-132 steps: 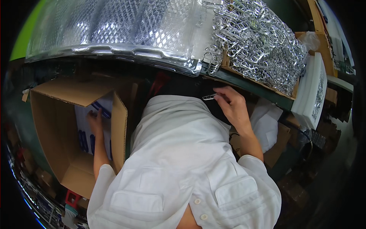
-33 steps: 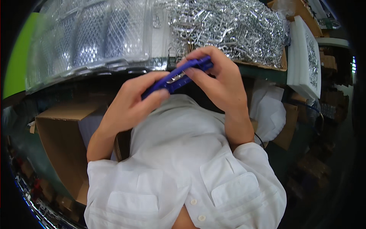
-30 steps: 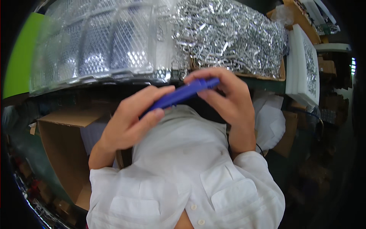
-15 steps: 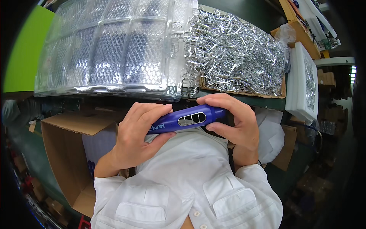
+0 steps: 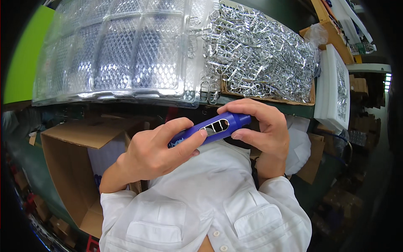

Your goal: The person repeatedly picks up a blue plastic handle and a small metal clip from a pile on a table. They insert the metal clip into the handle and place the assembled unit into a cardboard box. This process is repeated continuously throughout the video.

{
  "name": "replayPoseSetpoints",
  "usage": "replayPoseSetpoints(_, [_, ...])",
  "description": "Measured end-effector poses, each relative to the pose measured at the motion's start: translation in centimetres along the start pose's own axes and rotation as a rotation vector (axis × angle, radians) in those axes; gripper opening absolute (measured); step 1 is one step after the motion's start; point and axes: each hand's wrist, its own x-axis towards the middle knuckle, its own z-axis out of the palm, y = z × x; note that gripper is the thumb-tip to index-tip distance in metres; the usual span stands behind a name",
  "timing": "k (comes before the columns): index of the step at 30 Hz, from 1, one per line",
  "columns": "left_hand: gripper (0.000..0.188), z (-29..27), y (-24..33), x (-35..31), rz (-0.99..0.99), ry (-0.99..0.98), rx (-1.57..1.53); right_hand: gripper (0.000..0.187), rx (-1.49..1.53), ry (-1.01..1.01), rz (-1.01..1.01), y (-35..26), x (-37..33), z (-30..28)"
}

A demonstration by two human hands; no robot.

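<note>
Between my hands is a blue tube-shaped piece (image 5: 230, 130), tilted with its right end higher. An oval, silver-rimmed window with several pale bars across a dark inside is set in its side. My left hand (image 5: 153, 149) grips the printed left end, and one fingertip lies at the window's edge. Around the narrower right end, my right hand (image 5: 270, 132) is closed, with fingers above and thumb below. The piece is held in front of my white shirt, apart from the bench; my left fingers hide part of its left end.
A clear plastic tray (image 5: 113, 93) with textured pockets covers the bench at the left. Beside it, a shallow carton (image 5: 268, 99) is heaped with silver metal clips (image 5: 260, 54). White foam (image 5: 331, 88) stands at the right; an open cardboard box (image 5: 69, 168) is at my left.
My left hand has shifted its grip, bringing a fingertip onto the window's edge. The blue piece has tilted more steeply, its left end lower, while my right hand keeps hold of the other end.
</note>
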Motion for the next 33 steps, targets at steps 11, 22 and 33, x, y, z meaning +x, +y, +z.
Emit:
replayPoseSetpoints(11, [0.058, 0.5, -0.1, 0.3, 0.008, -0.05, 0.03, 0.049, 0.032, 0.0, 0.004, 0.9, -1.1, 0.3])
replayPoseSetpoints(22, [0.048, -0.1, 0.6, 1.3, -0.473, -0.169, -0.673, 0.05, -0.02, 0.064, -0.083, -0.1, -1.4, 0.2])
replayPoseSetpoints(33, [0.024, 1.1, 0.9, 2.9, -0.469, -0.198, -0.583, 0.059, 0.24, 0.091, 0.137, -0.8, -1.2, 2.2])
